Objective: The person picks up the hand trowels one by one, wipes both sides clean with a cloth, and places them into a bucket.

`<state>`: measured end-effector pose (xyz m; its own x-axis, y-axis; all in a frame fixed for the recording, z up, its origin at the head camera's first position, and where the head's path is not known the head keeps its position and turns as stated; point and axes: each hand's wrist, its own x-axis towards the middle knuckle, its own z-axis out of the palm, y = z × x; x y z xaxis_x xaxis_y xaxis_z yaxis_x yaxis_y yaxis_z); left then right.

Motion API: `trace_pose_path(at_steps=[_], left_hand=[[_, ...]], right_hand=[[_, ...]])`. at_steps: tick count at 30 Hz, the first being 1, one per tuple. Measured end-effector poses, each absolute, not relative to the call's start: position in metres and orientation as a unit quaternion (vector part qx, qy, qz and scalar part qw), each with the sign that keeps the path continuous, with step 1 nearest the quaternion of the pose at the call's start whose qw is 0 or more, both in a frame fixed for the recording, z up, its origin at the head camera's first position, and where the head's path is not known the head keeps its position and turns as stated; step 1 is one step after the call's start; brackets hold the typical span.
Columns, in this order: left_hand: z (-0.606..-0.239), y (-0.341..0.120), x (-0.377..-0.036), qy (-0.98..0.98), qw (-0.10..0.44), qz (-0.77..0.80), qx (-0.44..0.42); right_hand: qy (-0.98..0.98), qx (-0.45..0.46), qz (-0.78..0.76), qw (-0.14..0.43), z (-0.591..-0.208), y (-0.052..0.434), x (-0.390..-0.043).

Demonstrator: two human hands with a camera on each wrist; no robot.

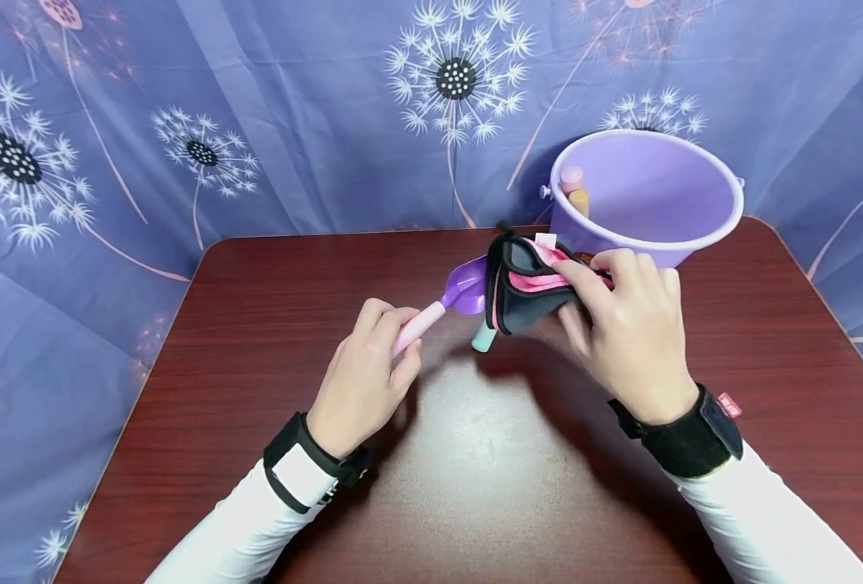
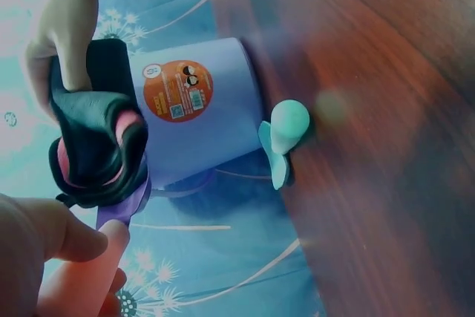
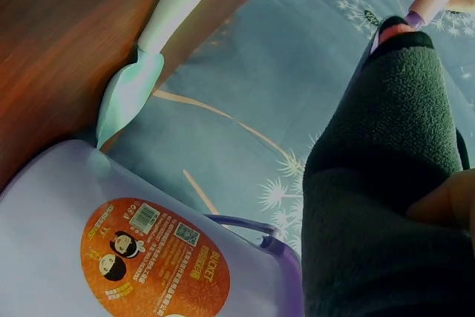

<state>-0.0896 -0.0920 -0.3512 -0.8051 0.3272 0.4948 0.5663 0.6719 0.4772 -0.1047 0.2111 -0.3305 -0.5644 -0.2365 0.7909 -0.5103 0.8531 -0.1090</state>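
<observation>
Head view: our left hand [image 1: 366, 365] pinches the purple scoop [image 1: 446, 302] by its pink handle; our right hand [image 1: 632, 328] grips the black-pink pouch [image 1: 526, 288] above the table [image 1: 256, 324], before the bucket [image 1: 646, 195].
Left wrist: scoop tip touches pouch [image 2: 96, 146].
Right wrist: teal tool [image 3: 159, 42] beside bucket [image 3: 89, 243].

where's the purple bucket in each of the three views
Head: the purple bucket stands upper right, at the far table edge behind the right hand.
Left wrist: upper centre, its wall with the orange label, behind the black and pink pouch.
Right wrist: bottom left, label side showing.
Shared landmark: the mint green tool on the table beside the bucket, also in the left wrist and right wrist views.
</observation>
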Motion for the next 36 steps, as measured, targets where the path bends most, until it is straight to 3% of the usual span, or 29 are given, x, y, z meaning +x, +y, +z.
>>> trace_pose_path(at_steps=[9,24,36], left_hand=[[-0.353,-0.087,-0.087,-0.894,0.165,-0.343,-0.236],[-0.354,-0.089,-0.09,-0.889,0.15,-0.366,-0.232],[-0.352,-0.099,-0.103,-0.867,0.111,-0.453,-0.175]], right_hand=[[-0.869,0.231,0.186,0.395,-0.334,0.205,-0.103],[-0.85,0.331,0.182,0.368,-0.339,0.192,-0.097],[-0.823,0.372,0.172,0.393,-0.335,0.187,-0.097]])
